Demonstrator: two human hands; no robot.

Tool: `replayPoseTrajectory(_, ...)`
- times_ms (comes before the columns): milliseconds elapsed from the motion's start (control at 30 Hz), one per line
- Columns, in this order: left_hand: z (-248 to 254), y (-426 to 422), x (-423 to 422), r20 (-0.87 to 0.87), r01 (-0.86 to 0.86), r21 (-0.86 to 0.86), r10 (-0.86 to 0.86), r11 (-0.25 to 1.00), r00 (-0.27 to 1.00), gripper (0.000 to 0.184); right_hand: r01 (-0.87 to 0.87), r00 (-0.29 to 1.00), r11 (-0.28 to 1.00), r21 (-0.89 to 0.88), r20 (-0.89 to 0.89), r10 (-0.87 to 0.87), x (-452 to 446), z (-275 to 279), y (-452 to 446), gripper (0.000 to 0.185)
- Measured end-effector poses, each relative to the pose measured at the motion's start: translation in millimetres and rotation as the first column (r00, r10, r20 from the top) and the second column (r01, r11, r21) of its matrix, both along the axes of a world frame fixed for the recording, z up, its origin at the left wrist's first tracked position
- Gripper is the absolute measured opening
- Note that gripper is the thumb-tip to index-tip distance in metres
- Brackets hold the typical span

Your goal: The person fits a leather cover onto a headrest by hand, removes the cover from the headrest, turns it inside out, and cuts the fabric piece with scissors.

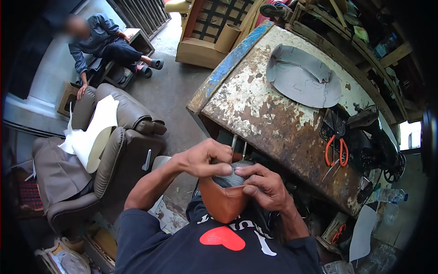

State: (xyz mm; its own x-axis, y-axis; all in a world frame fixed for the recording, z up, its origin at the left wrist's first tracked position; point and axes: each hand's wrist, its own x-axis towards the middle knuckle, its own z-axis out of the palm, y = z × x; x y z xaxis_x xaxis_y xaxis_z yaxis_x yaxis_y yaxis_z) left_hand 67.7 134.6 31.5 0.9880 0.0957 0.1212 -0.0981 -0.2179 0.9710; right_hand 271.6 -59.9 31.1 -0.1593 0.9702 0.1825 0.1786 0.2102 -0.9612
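Note:
Against my chest sits what looks like a headrest, with an orange-brown leather cover (223,203) partly over its grey padding (223,180). Two metal rods (234,142) stick out of its far side. My left hand (205,159) is closed, its thumb and fingers pinching at the upper edge by the padding; exactly what lies in the pinch is hidden. On the other side my right hand (267,186) grips the rim of the leather cover, thumb on the outside, with its index fingertip meeting my left thumb.
A worn workbench (242,114) carries a grey cut cover piece (303,75), orange-handled scissors (336,150) and a black sewing machine (376,132). A brown recliner (112,132) stands at left, with a seated person (107,41) behind it. A plastic bottle (391,195) is at right.

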Motion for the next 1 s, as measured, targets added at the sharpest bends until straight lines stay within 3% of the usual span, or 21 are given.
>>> replayPoseTrajectory(67,5,-3,-4,0.005,0.0,0.073,0.0,0.997,1.0,0.056,-0.001,1.0,1.0,0.011,-0.025,0.001,2,0,-3,0.015)
replayPoseTrajectory(133,20,-7,-6,0.016,0.057,0.291,-0.064,0.955,0.998,0.052,-0.016,0.999,1.0,0.023,-0.049,0.017,2,3,-4,0.013)
replayPoseTrajectory(200,24,-5,-7,-0.086,0.138,0.279,-0.118,0.95,0.989,0.051,-0.065,0.998,0.997,-0.028,-0.007,0.065,-2,7,-5,0.012)
replayPoseTrajectory(267,20,-4,-8,-0.033,0.278,0.073,-0.277,0.958,0.96,0.052,-0.094,0.996,0.995,-0.011,0.006,0.094,-2,6,-6,0.013)
replayPoseTrajectory(300,23,-2,-8,-0.069,0.361,0.05,-0.357,0.931,0.932,0.052,-0.083,0.997,0.996,-0.022,-0.005,0.083,-2,4,-7,0.013)
replayPoseTrajectory(467,7,-18,-1,0.026,0.325,-0.14,-0.325,0.935,0.946,0.05,0.014,1.0,1.0,-0.014,0.01,-0.014,-1,-2,-11,0.016)
replayPoseTrajectory(533,5,-31,2,-0.039,0.067,-0.097,-0.071,0.993,0.997,0.046,0.044,0.999,0.999,-0.013,0.033,-0.043,0,2,-11,0.016)
replayPoseTrajectory(567,4,-40,6,-0.027,-0.053,0.018,0.053,0.998,0.998,0.04,0.068,0.996,0.997,-0.021,0.051,-0.067,-1,4,-13,0.016)
replayPoseTrajectory(600,4,-45,8,-0.028,-0.048,0.021,0.048,0.999,0.998,0.04,0.094,0.993,0.995,-0.021,0.068,-0.092,-2,5,-12,0.015)
replayPoseTrajectory(667,7,-57,11,0.005,-0.26,0.289,0.27,0.921,0.963,0.034,0.123,0.99,0.992,-0.039,0.072,-0.12,-5,2,-15,0.015)
replayPoseTrajectory(733,18,-62,8,-0.035,-0.295,0.32,0.322,0.9,0.946,0.025,0.137,0.988,0.989,-0.047,0.08,-0.133,-10,-7,-13,0.014)
replayPoseTrajectory(800,28,-78,5,0.184,-0.618,0.463,0.614,0.635,0.768,0.017,0.246,0.969,0.965,0.088,-0.053,-0.242,-19,-21,-11,0.014)
replayPoseTrajectory(833,28,-91,-3,0.17,-0.706,0.461,0.728,0.537,0.664,0.014,0.264,0.965,0.955,0.136,-0.032,-0.262,-28,-24,-11,0.014)
replayPoseTrajectory(867,32,-106,-9,0.16,-0.765,0.421,0.789,0.489,0.593,0.025,0.25,0.967,0.952,0.175,0.009,-0.255,-35,-22,-9,0.014)
replayPoseTrajectory(1000,20,-137,-17,0.167,-0.702,0.587,0.788,0.404,0.593,0.037,0.289,0.951,0.92,0.266,0.032,-0.308,-56,-33,3,0.007)
